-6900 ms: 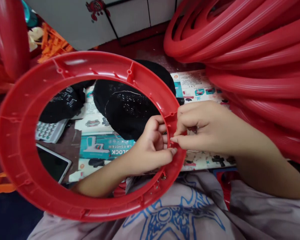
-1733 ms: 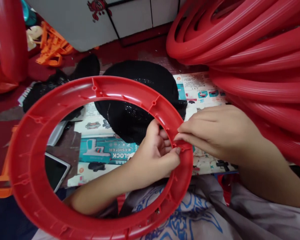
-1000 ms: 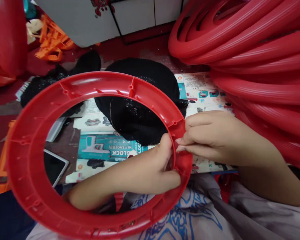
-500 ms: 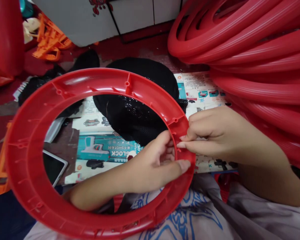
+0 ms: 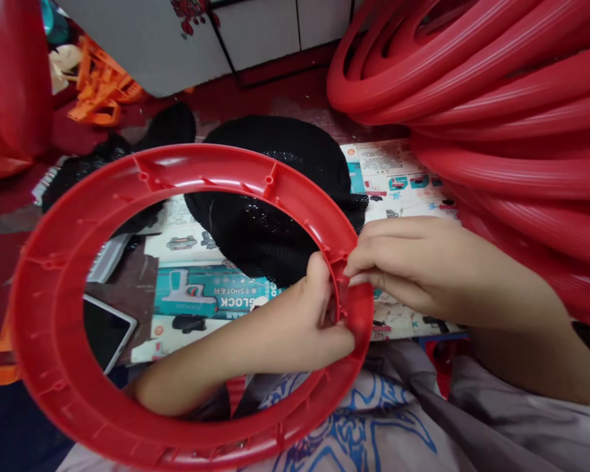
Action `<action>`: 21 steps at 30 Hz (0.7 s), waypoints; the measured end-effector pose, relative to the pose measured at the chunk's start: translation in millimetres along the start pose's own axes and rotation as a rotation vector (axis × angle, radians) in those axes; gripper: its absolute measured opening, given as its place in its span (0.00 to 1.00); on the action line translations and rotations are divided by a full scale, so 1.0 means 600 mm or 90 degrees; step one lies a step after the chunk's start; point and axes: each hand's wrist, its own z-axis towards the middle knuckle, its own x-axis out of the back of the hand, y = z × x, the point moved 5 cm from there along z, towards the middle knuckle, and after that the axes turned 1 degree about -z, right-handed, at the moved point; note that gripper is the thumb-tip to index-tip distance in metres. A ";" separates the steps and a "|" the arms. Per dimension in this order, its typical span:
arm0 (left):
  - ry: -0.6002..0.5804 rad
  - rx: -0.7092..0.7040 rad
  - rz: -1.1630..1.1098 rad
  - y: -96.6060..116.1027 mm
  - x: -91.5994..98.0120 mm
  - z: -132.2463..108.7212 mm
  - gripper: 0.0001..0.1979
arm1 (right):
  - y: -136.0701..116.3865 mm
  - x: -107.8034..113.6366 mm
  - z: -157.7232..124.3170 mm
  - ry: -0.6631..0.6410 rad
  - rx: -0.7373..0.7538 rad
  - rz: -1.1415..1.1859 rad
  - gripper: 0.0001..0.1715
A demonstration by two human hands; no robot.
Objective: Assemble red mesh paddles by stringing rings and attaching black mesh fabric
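A large red plastic ring (image 5: 44, 328), hollow side up with ribs and screw posts inside, is held tilted above my lap. My left hand (image 5: 307, 321) reaches through its opening and grips the right side, thumb on the inner channel and fingers partly hidden beneath. At that same side, my right hand (image 5: 403, 269) has its thumb and fingertips pinched together inside the channel, near a screw post. Whatever sits between those fingertips, if anything, is too small to make out. Small brass-coloured bits lie in the channel at the bottom.
Stacked red rings (image 5: 472, 118) fill the right side. Behind the held ring lie black mesh fabric (image 5: 275, 151) and printed cardboard (image 5: 187, 295). A phone-like device (image 5: 108, 334) lies left of centre. Orange plastic parts (image 5: 101, 85) are heaped at the back left.
The red ring has turned clockwise a little, its posts shifting rightward along the top. My right hand has moved slightly left and stays pinched. My left hand keeps its grip.
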 end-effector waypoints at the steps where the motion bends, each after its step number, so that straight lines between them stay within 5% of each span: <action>1: -0.015 -0.001 0.001 -0.001 -0.002 -0.001 0.21 | -0.002 -0.003 -0.001 0.012 0.025 -0.032 0.14; 5: -0.060 0.011 0.013 -0.003 -0.008 -0.003 0.23 | -0.009 -0.009 -0.003 0.053 0.108 -0.154 0.13; 11: -0.038 0.003 -0.136 0.009 -0.014 0.003 0.27 | 0.000 -0.008 -0.001 0.041 0.100 -0.254 0.17; 21: -0.072 0.014 -0.278 0.013 -0.024 0.007 0.15 | 0.004 -0.004 0.000 0.020 0.112 -0.174 0.17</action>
